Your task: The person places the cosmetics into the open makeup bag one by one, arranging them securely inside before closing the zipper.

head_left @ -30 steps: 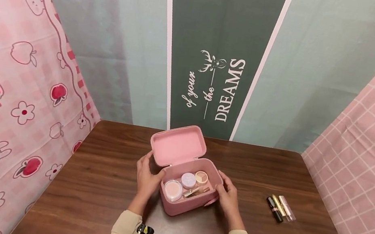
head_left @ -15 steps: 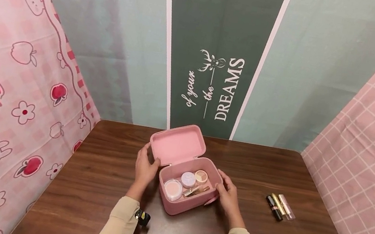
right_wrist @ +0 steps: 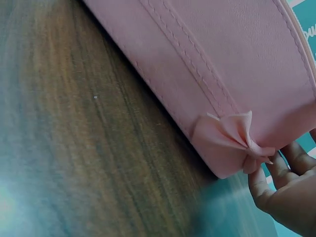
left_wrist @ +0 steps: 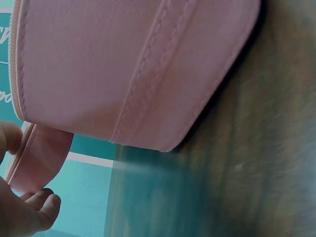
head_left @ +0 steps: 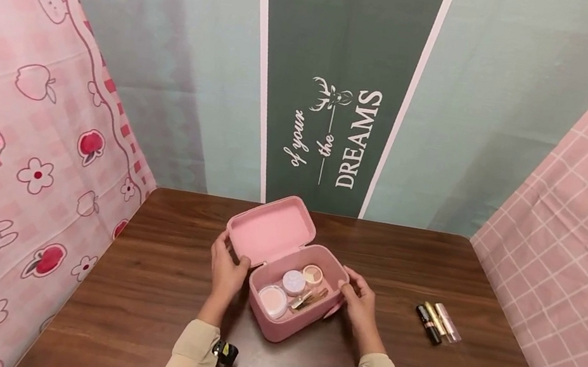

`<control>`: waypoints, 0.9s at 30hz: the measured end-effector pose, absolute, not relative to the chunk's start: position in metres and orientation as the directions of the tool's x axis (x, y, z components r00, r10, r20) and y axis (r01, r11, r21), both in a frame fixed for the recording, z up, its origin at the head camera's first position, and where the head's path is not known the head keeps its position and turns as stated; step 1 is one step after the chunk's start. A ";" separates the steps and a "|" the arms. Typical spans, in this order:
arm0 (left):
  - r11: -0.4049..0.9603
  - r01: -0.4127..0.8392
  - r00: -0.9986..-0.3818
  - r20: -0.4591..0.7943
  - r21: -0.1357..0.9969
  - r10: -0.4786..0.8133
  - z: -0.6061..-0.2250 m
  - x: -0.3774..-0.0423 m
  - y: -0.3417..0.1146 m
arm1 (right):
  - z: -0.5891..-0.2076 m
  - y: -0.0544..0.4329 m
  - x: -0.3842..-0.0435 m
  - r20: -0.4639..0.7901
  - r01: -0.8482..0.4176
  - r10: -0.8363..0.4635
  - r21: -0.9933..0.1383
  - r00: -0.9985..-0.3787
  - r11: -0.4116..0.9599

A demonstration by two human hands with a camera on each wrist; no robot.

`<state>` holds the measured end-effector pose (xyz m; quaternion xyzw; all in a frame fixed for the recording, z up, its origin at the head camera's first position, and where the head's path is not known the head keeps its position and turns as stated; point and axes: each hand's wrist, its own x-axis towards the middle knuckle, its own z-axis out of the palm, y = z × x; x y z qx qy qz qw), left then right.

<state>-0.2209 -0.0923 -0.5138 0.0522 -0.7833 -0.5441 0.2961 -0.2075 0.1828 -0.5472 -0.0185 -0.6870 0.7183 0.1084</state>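
A pink cosmetic case (head_left: 282,330) stands on the table with its lid (head_left: 272,228) raised at the back. Inside lie a round pink compact (head_left: 272,301), a lilac round jar (head_left: 294,282), a small round palette (head_left: 313,274) and some slim tubes (head_left: 301,300). My left hand (head_left: 226,272) pinches the lid's left edge, thumb on the inner side and fingers behind, as the left wrist view also shows. My right hand (head_left: 361,303) grips the case's right end, thumb over the rim. In the right wrist view, its fingers are beside a pink bow (right_wrist: 237,140) on the case.
Several slim lipstick-like tubes, among them a black tube (head_left: 429,324), a gold tube (head_left: 435,318) and a pink tube (head_left: 447,323), lie on the right of the wooden table (head_left: 154,302). Printed cloths hang at the back and both sides.
My left hand has gone from the case's left wall to the lid's edge. The case has turned slightly, its lid swinging a little left. My right hand keeps its grip.
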 end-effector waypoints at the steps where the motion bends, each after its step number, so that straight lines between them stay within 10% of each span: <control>1: 0.410 0.243 -0.806 0.418 0.879 -0.418 -0.514 -0.218 -0.091 | -0.547 0.183 -0.209 0.120 -0.128 0.192 -0.991 -0.974 -0.030; 13: 0.442 0.240 -0.743 0.456 0.865 -0.489 -0.519 -0.192 -0.077 | -0.539 0.186 -0.220 0.070 -0.063 0.217 -0.997 -0.974 0.037; 27: 0.491 0.303 -0.694 0.542 0.817 -0.474 -0.507 -0.217 -0.104 | -0.521 0.133 -0.145 0.158 -0.085 0.166 -0.920 -0.973 0.382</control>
